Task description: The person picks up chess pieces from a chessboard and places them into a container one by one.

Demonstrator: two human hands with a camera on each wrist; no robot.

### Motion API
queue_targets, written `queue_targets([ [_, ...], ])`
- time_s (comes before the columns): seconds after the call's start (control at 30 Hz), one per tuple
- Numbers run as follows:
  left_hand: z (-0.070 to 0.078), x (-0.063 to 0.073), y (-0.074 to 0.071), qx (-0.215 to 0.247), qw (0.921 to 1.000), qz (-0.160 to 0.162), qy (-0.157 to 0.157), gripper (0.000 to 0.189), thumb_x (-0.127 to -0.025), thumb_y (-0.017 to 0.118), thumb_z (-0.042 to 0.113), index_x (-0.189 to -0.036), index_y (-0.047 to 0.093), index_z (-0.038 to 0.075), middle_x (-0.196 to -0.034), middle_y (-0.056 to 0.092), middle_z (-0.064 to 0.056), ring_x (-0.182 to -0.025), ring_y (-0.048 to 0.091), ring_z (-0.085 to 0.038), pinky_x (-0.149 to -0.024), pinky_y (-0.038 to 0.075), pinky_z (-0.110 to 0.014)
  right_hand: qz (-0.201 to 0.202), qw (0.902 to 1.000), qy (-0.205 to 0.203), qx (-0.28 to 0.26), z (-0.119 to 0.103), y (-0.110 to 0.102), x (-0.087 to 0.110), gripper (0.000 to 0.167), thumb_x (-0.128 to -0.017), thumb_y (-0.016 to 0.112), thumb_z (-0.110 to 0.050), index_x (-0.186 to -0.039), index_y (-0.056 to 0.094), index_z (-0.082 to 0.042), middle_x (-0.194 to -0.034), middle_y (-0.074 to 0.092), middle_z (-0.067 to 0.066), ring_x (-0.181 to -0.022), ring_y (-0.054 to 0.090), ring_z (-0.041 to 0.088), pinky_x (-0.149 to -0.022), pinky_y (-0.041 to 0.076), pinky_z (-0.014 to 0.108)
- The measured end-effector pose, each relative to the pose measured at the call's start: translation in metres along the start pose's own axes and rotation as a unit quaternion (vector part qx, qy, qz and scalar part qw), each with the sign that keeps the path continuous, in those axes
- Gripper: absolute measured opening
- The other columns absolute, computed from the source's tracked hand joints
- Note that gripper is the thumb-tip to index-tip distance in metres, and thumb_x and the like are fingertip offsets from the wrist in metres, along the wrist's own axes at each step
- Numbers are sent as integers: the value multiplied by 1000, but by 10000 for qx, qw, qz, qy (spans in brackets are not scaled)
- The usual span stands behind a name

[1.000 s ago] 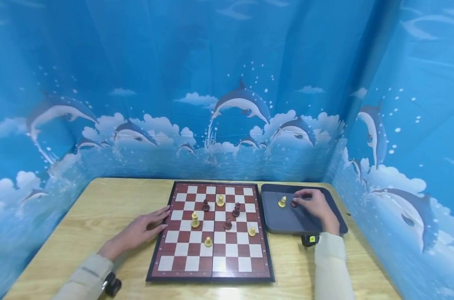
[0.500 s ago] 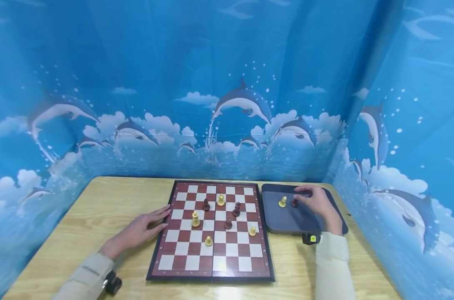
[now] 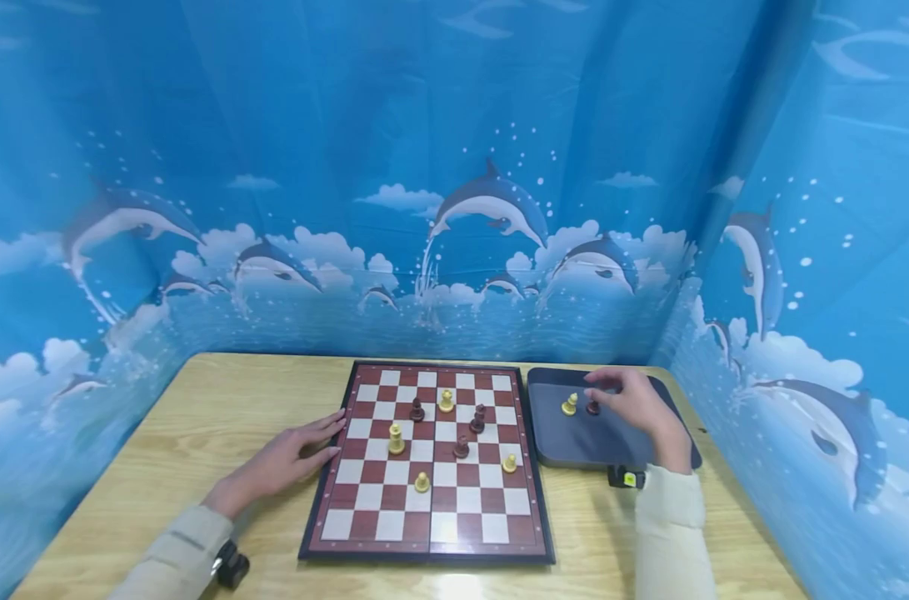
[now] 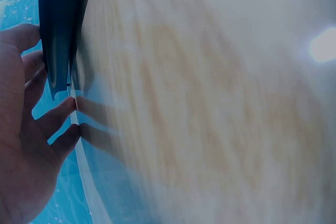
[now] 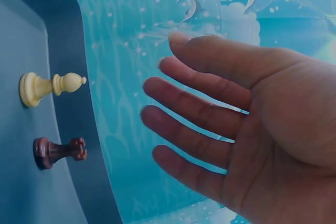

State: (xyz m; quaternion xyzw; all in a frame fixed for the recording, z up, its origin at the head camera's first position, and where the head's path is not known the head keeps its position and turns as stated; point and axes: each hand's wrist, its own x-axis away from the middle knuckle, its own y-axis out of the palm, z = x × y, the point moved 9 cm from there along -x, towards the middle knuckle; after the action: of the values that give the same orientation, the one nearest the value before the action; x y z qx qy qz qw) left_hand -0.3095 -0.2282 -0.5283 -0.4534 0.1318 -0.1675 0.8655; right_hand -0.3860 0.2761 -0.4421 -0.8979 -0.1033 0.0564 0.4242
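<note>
My right hand (image 3: pixel 641 408) hovers over the dark grey tray (image 3: pixel 589 455), fingers spread and holding nothing. Just below it in the tray stands a dark brown rook (image 5: pixel 56 152), upright and apart from the fingertips. Beside that rook is a cream bishop (image 5: pixel 50 87), also standing. At the left edge of the chessboard (image 3: pixel 337 525), my left hand (image 3: pixel 282 462) rests with its fingers extended and touching the frame. The left wrist view shows those fingers (image 4: pixel 58 119) along the dark board edge.
Several pieces stand on the board, including a tall cream piece (image 3: pixel 397 442), a cream pawn (image 3: pixel 422 483), another cream pawn (image 3: pixel 510 464) and a tall dark piece (image 3: pixel 477 421). The tray adjoins the board's right side. A blue dolphin curtain (image 3: pixel 424 325) closes off the table's back.
My right thumb and fingers have come off the dark rook, opened and lifted slightly, leaving it standing in the tray. The left hand stays at the board's edge.
</note>
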Motion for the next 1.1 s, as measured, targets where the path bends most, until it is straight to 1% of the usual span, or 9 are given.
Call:
queue_targets([
  [0.13, 2, 0, -1, 15, 10000, 35, 25, 59, -104, 55, 46, -152, 46, 12, -163, 35, -7, -145, 40, -41, -116, 37, -60, -284, 9995, -109, -59, -8, 5, 2, 34, -100, 65, -18, -128, 66, 1, -114, 72, 18, -101, 69, 33, -83, 60, 47],
  [0.23, 3, 0, -1, 26, 10000, 43, 18, 59, -104, 55, 46, -152, 46, 13, -163, 35, -7, -145, 39, -41, -116, 37, -59, -454, 9989, -120, -86, -14, 8, 4, 34, -100, 65, -15, -129, 65, 2, -116, 71, 18, -98, 69, 30, -81, 60, 45],
  [0.37, 3, 0, -1, 53, 10000, 37, -38, 59, -103, 55, 45, -152, 46, 14, -163, 35, -7, -146, 39, -41, -116, 36, -60, -570, 9982, -194, -21, -26, 9, 8, 34, -100, 65, -14, -129, 65, 2, -122, 69, 20, -100, 67, 28, -82, 59, 44],
  [0.57, 2, 0, -2, 28, 10000, 45, -58, 58, -103, 56, 44, -152, 46, 14, -163, 35, -6, -146, 39, -40, -116, 37, -59, -650, 9975, -291, -1, -39, 11, 9, 33, -100, 66, -16, -129, 66, 0, -124, 68, 21, -105, 67, 30, -84, 60, 44],
  [0.8, 1, 4, 0, 67, 9999, 15, -97, 59, -104, 55, 46, -152, 45, 14, -164, 34, -6, -146, 38, -40, -116, 37, -60, -687, 9942, -784, -247, -55, 18, 10, 35, -99, 67, -19, -130, 66, -2, -125, 69, 16, -110, 67, 31, -92, 58, 47],
  [0.9, 2, 4, 0, 74, 9999, 7, -92, 59, -104, 54, 46, -153, 45, 15, -164, 34, -6, -147, 37, -40, -116, 37, -59, -686, 9922, -948, -432, -60, 24, 8, 36, -99, 68, -22, -130, 67, -3, -127, 69, 16, -113, 66, 33, -92, 58, 45],
  [1.0, 2, 2, 0, 79, 9999, 9, -69, 58, -104, 54, 45, -153, 44, 15, -164, 33, -5, -147, 37, -39, -117, 36, -59, -771, 9884, -1153, -620, -66, 33, 4, 37, -98, 70, -24, -129, 67, -4, -127, 69, 16, -114, 66, 33, -93, 58, 42],
  [1.1, 2, 2, 0, 86, 9999, 16, -81, 58, -104, 55, 45, -153, 45, 15, -164, 33, -5, -147, 37, -39, -117, 35, -59, -991, 9826, -1346, -804, -70, 47, 0, 33, -98, 70, -22, -126, 70, -5, -125, 70, 17, -112, 67, 31, -93, 57, 41],
])
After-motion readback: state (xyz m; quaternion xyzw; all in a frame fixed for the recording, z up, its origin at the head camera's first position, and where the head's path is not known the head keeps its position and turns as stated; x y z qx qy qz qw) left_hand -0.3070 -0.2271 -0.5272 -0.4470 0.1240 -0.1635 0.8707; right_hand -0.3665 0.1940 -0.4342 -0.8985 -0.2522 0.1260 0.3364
